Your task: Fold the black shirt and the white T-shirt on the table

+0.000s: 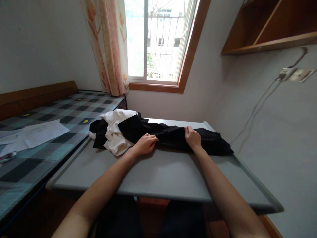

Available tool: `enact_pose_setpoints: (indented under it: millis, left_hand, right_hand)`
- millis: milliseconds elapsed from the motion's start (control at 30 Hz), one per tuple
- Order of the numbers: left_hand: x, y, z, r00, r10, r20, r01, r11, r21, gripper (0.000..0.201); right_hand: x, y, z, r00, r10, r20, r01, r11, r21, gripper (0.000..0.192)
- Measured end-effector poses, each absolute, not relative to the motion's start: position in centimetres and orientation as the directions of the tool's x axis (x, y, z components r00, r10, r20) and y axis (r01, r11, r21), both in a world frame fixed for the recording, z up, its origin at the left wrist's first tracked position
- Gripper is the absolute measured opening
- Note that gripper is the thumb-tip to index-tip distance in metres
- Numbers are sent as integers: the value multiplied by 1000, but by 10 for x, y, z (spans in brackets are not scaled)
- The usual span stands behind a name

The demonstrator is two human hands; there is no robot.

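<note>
Head cam view: both hands were on a black garment (170, 134) stretched out across the far half of the grey worktop (158, 175). Left hand (145, 144) had its grip curled tight around a bunched fold near the middle of the black cloth, right hand (193, 137) pinched a fold of the same cloth a bit further right, fingers closed on it. The right end of the garment trailed off toward the worktop's right edge, close to the wall. At the left end a crumpled white garment (115, 134) was tangled in with the black one, partly on top, partly under, couldn't tell exactly how. Just beside the worktop on the left was a bed (74, 112) with a checked cover and some white paper sheets (37, 134) lying on it. Behind it all, a window (159, 39) with a flowery curtain (106, 46), a wooden shelf (267, 29) up on the right wall, and a wall socket (296, 74) with a cable hanging down
</note>
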State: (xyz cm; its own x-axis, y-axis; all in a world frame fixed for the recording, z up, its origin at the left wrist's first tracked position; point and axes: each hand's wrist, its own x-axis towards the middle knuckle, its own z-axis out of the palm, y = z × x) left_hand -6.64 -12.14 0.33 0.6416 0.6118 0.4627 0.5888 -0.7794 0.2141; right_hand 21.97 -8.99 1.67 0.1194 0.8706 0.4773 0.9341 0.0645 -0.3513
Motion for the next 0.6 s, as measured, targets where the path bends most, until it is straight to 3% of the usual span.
enact_pose_setpoints:
  millis: [167,233,300,400,467,533,600]
  left_hand:
    - [-73,-135,26,612,693,381,637,-718,282,21]
    - [-73,-138,29,602,737,307,656,-676,337,24]
    - [-73,-137,29,584,776,237,677,-627,385,24]
    - [-73,-133,24,496,847,189,754,-529,391,20]
    - [-73,-130,18,416,889,190,811,-457,365,21]
    - [-73,-128,12,383,899,212,829,-436,351,39]
    - [-72,-126,5,417,869,267,802,-490,342,55]
  right_hand:
    - [218,-61,96,-33,883,468,703,354,-617,45]
    - [223,-46,125,26,895,445,632,330,-701,45]
    - [232,-33,144,196,883,426,681,191,-707,40]
    - [244,-23,149,368,831,417,765,-16,-644,23]
    - [246,-24,139,335,843,421,852,-80,-518,16]
    - [239,-31,123,155,920,359,941,-27,-337,19]
    - [225,-43,104,-134,972,194,960,176,-220,22]
